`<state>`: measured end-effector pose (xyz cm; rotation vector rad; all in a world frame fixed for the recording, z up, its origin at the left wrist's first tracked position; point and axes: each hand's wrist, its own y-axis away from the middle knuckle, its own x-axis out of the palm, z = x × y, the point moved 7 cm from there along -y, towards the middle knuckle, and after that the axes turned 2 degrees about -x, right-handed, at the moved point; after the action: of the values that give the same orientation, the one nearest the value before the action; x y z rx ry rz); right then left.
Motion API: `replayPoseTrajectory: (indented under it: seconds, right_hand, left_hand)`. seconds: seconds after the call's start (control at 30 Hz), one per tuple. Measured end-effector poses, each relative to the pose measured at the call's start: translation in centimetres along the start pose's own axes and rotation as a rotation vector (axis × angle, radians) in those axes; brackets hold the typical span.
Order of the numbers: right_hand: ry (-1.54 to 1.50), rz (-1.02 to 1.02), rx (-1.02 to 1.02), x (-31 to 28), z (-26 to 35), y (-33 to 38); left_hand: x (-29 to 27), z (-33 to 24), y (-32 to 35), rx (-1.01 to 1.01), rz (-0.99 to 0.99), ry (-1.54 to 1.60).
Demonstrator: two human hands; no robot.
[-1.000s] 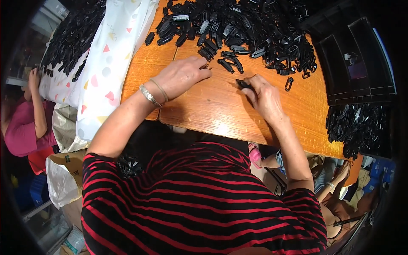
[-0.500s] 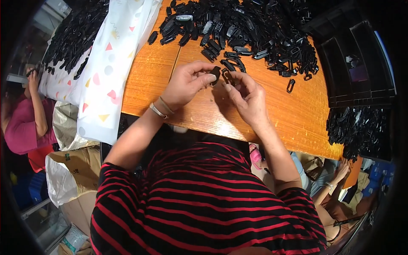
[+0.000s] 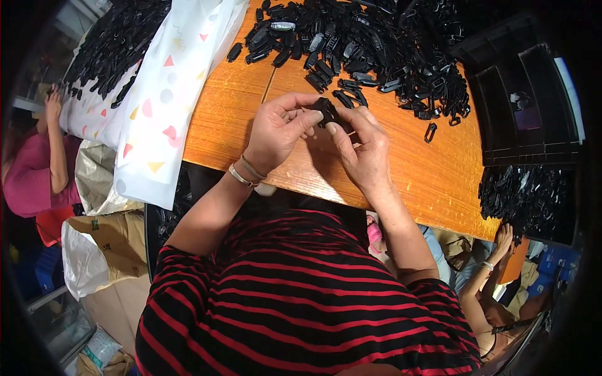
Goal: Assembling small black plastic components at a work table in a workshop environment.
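Observation:
My left hand (image 3: pixel 276 133) pinches a small dark plastic piece (image 3: pixel 323 108) between thumb and fingers, above the table's near part. On the other side, my right hand (image 3: pixel 365 147) is closed on a black plastic frame, largely hidden by its fingers. The two pieces meet between my fingertips, and I cannot tell whether they are joined. Just beyond my hands lies a heap of small black plastic parts (image 3: pixel 370 44), some of them oval frames. One loose oval frame (image 3: pixel 430 132) rests to the right of the heap.
The wooden table (image 3: pixel 232 135) has a white patterned sheet (image 3: pixel 150 119) along its left side. A black crate (image 3: pixel 527 94) stands at right, with another pile of black parts (image 3: pixel 523 194) below it. Co-workers' arms (image 3: pixel 56 147) show at far left and lower right.
My hands have come closer together, and the two black pieces, apart before, now touch or overlap. The co-worker's hand at far left has shifted.

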<state>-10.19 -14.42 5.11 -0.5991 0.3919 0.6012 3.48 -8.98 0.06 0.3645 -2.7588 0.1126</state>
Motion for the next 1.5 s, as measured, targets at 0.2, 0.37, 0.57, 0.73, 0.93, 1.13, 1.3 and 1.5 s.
replayPoseTrajectory:
  seconds: [0.2, 0.37, 0.57, 0.73, 0.93, 1.13, 1.3, 1.5]
  right_hand:
    - [0.1, -0.062, -0.143, 0.2, 0.1, 0.2]
    - [0.146, -0.122, -0.18, 0.9, 0.9, 1.2]
    - [0.043, -0.151, -0.056, 1.4, -0.6, 1.9]
    - [-0.156, 0.155, 0.098, 3.4, -2.1, 2.2]
    - [-0.268, 0.075, -0.01, 5.0, -0.3, 2.8]
    - [-0.321, 0.216, 0.165, 7.8, 1.9, 3.0]
    - [-0.152, 0.443, -0.03, 7.3, 0.5, 2.4]
    - [0.353, 0.054, 0.11, 0.3, -6.0, -2.5]
  left_hand:
    - [0.2, 0.5, 0.7, 0.004, -0.046, 0.012]
    - [1.3, -0.2, 1.8, 0.179, -0.1, -0.185]
    - [2.3, -2.2, 2.9, 0.323, -0.162, -0.528]
    - [1.7, -0.5, 2.9, 0.059, -0.067, -0.206]
    - [1.7, -1.0, 3.5, 0.19, -0.074, -0.18]
    - [-1.6, -1.6, 5.7, 0.053, -0.127, -0.11]
    - [-8.8, -4.2, 11.7, -0.379, -0.043, -0.716]
    - [-8.9, -7.8, 10.4, -0.106, -0.151, -1.148]
